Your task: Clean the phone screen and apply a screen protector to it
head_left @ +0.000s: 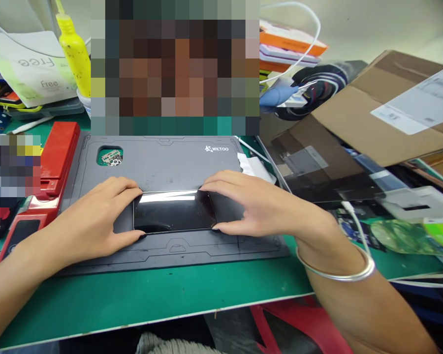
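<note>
Head view: left grip [92,219] and right grip [258,206] evenly clamped on opposite edges of a black glass panel [173,214], seemingly a phone screen, flat on the grey WKTOO mat [162,164].

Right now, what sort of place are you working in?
Probably a phone repair bench. A black phone lies between the left hand and right hand on a grey WKTOO work mat, with what looks like a small circuit board in the mat's cutout, all on a green bench mat.
</note>
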{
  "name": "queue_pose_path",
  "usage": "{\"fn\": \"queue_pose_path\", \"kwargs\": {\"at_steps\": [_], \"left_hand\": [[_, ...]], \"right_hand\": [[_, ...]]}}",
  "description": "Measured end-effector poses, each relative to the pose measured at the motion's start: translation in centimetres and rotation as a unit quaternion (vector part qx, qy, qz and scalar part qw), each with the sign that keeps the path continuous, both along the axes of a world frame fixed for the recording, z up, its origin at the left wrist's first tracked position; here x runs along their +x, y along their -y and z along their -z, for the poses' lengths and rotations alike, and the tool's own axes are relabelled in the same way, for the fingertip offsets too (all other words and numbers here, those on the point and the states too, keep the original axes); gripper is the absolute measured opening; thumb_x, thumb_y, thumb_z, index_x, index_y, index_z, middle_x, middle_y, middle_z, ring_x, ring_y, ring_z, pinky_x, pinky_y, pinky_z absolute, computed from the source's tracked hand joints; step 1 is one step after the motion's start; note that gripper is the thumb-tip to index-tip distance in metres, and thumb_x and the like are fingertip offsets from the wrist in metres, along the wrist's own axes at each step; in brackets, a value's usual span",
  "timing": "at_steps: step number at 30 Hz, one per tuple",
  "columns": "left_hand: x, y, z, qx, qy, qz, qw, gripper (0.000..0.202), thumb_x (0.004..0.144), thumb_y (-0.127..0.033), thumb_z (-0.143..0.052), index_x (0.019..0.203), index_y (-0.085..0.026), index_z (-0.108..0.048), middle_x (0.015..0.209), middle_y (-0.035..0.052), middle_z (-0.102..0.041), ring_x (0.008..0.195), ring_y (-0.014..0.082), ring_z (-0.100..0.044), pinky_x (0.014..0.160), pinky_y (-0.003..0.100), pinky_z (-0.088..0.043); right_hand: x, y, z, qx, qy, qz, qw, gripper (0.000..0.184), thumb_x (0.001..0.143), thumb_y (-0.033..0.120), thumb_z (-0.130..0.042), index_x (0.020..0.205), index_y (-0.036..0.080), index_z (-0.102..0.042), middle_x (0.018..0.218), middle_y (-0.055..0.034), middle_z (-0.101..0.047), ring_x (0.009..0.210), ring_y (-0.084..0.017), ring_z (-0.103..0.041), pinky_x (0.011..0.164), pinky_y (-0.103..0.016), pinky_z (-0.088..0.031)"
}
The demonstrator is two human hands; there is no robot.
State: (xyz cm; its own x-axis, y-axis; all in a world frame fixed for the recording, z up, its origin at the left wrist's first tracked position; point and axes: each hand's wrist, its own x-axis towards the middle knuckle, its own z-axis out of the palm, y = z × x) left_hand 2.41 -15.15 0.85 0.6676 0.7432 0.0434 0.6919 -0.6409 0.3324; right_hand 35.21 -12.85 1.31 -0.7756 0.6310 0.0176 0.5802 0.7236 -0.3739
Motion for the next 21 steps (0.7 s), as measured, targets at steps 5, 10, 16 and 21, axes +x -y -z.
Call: {"fn": "queue_pose_path", "kwargs": {"at_steps": [5,10,16,21], "left_hand": [[0.06,0.04,-0.13,-0.002,0.000,-0.002,1.000,0.057,0.087,-0.053,-0.060,0.129,-0.015,-0.056,0.129,0.0143,-0.057,0.116,0.0320,-0.056,0.100,0.048,-0.049],[0.01,0.03,-0.17,0.003,0.009,-0.002,1.000,0.057,0.088,-0.054,-0.060,0.129,-0.015,-0.057,0.128,0.0142,-0.057,0.116,0.0321,-0.057,0.101,0.048,-0.049],[0.02,-0.02,0.07,0.017,0.000,0.007,1.000,0.059,0.087,-0.055,-0.060,0.128,-0.013,-0.056,0.126,0.0152,-0.058,0.114,0.0318,-0.057,0.099,0.048,-0.050],[0.01,0.04,0.09,0.020,-0.003,0.009,1.000,0.056,0.088,-0.053,-0.059,0.127,-0.013,-0.057,0.127,0.0150,-0.057,0.113,0.0320,-0.057,0.098,0.048,-0.050]], "right_hand": [[0.02,-0.01,0.08,0.002,-0.002,0.000,1.000,0.046,0.082,0.039,-0.071,0.120,0.016,-0.058,0.119,-0.0136,-0.061,0.105,-0.030,-0.058,0.089,-0.044,-0.049],[0.11,0.00,0.13,0.008,0.002,-0.003,1.000,0.047,0.082,0.039,-0.070,0.121,0.015,-0.058,0.119,-0.0136,-0.061,0.105,-0.029,-0.058,0.088,-0.044,-0.049],[0.17,0.01,0.11,0.005,0.009,-0.005,1.000,0.048,0.083,0.040,-0.069,0.122,0.015,-0.056,0.120,-0.0136,-0.060,0.105,-0.029,-0.057,0.089,-0.044,-0.049],[0.22,0.02,0.14,0.003,0.006,-0.003,1.000,0.047,0.083,0.040,-0.069,0.121,0.016,-0.056,0.120,-0.0132,-0.060,0.106,-0.029,-0.058,0.089,-0.044,-0.049]]}}
